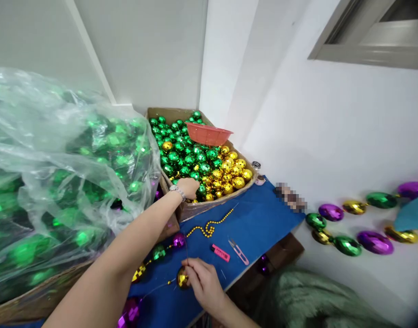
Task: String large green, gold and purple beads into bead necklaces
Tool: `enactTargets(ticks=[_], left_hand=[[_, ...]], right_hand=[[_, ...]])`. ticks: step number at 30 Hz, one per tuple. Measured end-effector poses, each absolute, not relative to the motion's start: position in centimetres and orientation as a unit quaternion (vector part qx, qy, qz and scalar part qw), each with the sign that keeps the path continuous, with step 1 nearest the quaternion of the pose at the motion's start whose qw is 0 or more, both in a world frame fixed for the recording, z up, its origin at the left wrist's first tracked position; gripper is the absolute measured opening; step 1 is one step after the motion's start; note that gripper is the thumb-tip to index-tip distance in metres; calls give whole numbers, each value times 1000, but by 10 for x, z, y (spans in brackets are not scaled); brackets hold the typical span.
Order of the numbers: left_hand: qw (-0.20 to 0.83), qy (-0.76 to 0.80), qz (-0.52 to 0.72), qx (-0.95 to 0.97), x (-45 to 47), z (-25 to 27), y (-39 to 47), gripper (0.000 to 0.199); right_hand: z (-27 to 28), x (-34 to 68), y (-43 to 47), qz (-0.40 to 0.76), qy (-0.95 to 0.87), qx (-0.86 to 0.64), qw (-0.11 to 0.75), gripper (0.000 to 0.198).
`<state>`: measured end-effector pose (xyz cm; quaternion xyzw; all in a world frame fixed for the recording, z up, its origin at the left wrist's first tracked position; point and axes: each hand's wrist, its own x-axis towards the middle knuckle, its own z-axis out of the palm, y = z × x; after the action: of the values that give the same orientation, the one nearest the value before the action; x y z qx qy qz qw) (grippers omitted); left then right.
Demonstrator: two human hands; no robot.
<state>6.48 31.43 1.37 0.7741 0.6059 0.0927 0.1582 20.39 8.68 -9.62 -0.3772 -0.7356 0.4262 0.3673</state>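
My left hand, with a metal watch on the wrist, reaches into the front of a cardboard box of shiny green balls and gold balls. Its fingertips are hidden among the balls. Lower down, my right hand pinches a gold ball over the blue tabletop. A thin string runs from this ball past a small gold bead. Left of it lie a purple ball, a green ball and a checkered gold ball, strung with small beads between them.
A red plastic basket rests on the balls. On the table lie a gold bead chain, a pink lighter and pink thread snips. A large clear bag of green balls fills the left. Finished-looking ball strands hang at right.
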Motion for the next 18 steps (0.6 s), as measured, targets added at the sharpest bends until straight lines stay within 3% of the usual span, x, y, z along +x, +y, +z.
enactTargets(ticks=[4, 7, 10, 18], left_hand=[[208, 581, 229, 753, 52, 27, 259, 46], [461, 501, 480, 553, 37, 23, 192, 39], [619, 446, 555, 333, 25, 8, 132, 36], [619, 448, 640, 81, 8, -28, 77, 32]], right_hand=[[-92, 209, 85, 412, -740, -372, 379, 24], [-91, 214, 82, 400, -756, -352, 381, 22], [-92, 218, 77, 388, -779, -317, 376, 20], [-99, 224, 64, 381, -833, -267, 300, 19]])
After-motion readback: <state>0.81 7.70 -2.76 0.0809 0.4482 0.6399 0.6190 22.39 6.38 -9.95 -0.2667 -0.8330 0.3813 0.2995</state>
